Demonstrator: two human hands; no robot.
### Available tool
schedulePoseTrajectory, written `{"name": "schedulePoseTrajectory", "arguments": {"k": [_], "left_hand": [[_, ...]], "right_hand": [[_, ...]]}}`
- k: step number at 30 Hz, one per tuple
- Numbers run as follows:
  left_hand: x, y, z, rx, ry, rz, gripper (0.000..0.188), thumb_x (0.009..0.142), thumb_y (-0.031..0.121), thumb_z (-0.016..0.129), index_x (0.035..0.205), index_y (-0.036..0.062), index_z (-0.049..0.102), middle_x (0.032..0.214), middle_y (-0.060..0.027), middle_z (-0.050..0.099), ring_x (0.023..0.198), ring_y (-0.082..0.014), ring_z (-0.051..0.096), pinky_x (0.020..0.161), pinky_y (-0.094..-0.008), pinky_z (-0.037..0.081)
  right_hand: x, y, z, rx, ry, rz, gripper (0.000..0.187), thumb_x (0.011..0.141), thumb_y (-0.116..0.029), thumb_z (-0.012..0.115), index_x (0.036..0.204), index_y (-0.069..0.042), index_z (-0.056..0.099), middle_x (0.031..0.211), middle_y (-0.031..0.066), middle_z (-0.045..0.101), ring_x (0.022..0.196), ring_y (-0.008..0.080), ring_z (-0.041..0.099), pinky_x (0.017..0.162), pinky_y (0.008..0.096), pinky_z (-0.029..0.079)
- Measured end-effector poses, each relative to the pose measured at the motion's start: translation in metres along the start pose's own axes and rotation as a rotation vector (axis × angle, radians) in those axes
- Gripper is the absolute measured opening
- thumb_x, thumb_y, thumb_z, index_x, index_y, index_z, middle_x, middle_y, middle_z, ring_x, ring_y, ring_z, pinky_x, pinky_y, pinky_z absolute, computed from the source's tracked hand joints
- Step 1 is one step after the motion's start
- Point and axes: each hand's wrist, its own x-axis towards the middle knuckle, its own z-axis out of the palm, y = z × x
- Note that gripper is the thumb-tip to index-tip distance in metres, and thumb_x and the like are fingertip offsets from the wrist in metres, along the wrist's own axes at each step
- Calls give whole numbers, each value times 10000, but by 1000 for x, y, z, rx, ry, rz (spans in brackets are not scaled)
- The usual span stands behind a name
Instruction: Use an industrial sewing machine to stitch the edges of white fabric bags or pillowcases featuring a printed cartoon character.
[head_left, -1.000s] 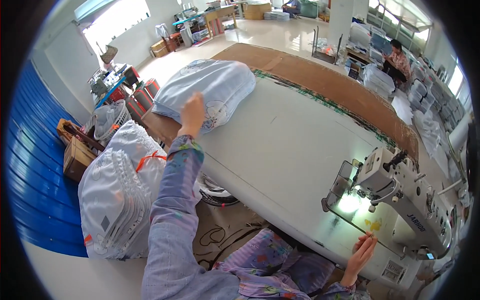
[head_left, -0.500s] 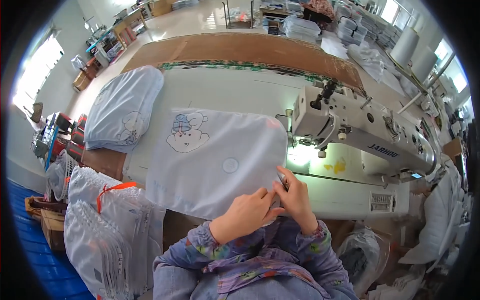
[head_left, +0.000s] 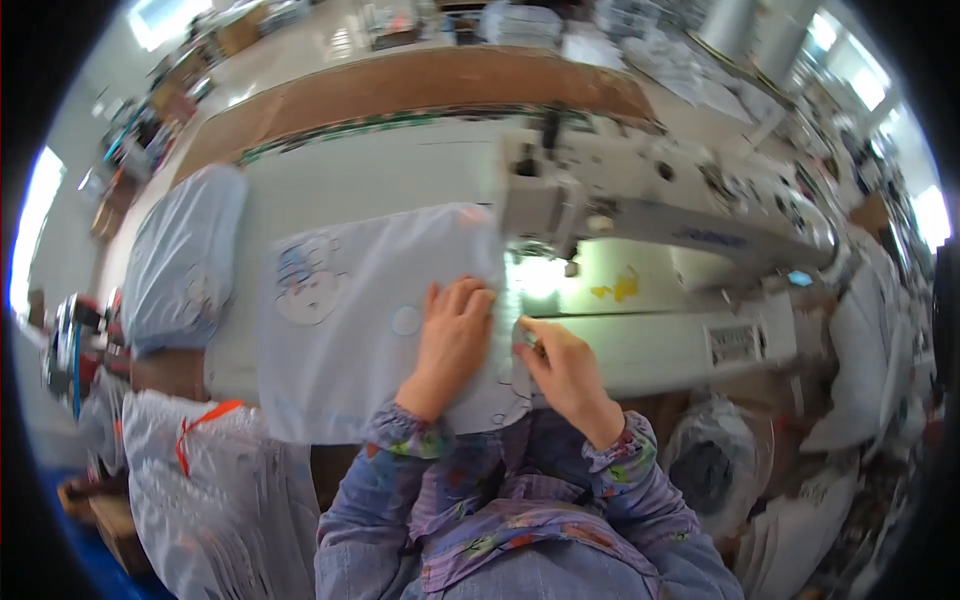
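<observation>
A pale fabric piece (head_left: 370, 370) with a cartoon bear print and rounded corners lies on the sewing machine table. Its right side reaches the lit needle area of the sewing machine (head_left: 680, 205). My left hand (head_left: 450, 345) rests on top of the cloth, fingers stretched out toward the machine head. At the right edge of the cloth, my right hand (head_left: 570, 375) is closed, thumb and forefinger pinching that edge near the needle. Whether its curled fingers also hold a small tool is hidden. The near edge of the cloth is folded, showing part of another print.
A stack of similar fabric pieces (head_left: 185, 260) sits on the left of the table. Nearer me hangs a bundle of white cloth (head_left: 200, 480) with an orange tie (head_left: 200, 425). A clear plastic bag (head_left: 715, 460) stands at the lower right. Brown board (head_left: 400, 85) borders the far side.
The view has shifted right. My hands have moved apart: the left now lies flat on the cloth, the right grips its edge. The cloth's right side has turned toward the needle.
</observation>
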Motion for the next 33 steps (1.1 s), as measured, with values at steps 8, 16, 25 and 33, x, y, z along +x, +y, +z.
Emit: {"name": "schedulePoseTrajectory", "arguments": {"k": [8, 16, 25, 33], "left_hand": [[4, -9, -12, 100, -73, 44, 279, 940, 0, 603, 1218, 35, 607, 1344, -167, 595, 1254, -387, 548, 1071, -532, 425], [4, -3, 0, 175, -122, 125, 241, 1038, 77, 568, 1275, 40, 592, 1379, -176, 577, 1275, -378, 540, 1049, -478, 450], [-1, -2, -1, 151, -123, 61, 245, 1028, 64, 560, 1270, 31, 586, 1368, -183, 573, 1283, -380, 535, 1104, -500, 399], [0, -9, -14, 181, -94, -31, 260, 975, 40, 601, 1234, 67, 592, 1351, -137, 605, 1320, -342, 538, 1140, -505, 378]], "right_hand": [[-173, 123, -14, -39, 231, 248, 112, 1009, -119, 619, 1012, -35, 693, 949, 172, 696, 867, 385, 669, 752, 411, 529], [-389, 321, -94, -297, 952, 1283, 237, 890, -227, 780, 1029, -45, 717, 920, 154, 710, 871, 288, 708, 788, 410, 542], [-379, 331, -110, -605, 562, 1246, 284, 844, -245, 792, 1036, -59, 696, 1042, 173, 678, 1048, 452, 653, 860, 517, 521], [-350, 307, -158, -162, 1150, 982, 264, 972, -227, 711, 892, 23, 682, 760, 31, 647, 681, 123, 574, 618, 342, 459]]}}
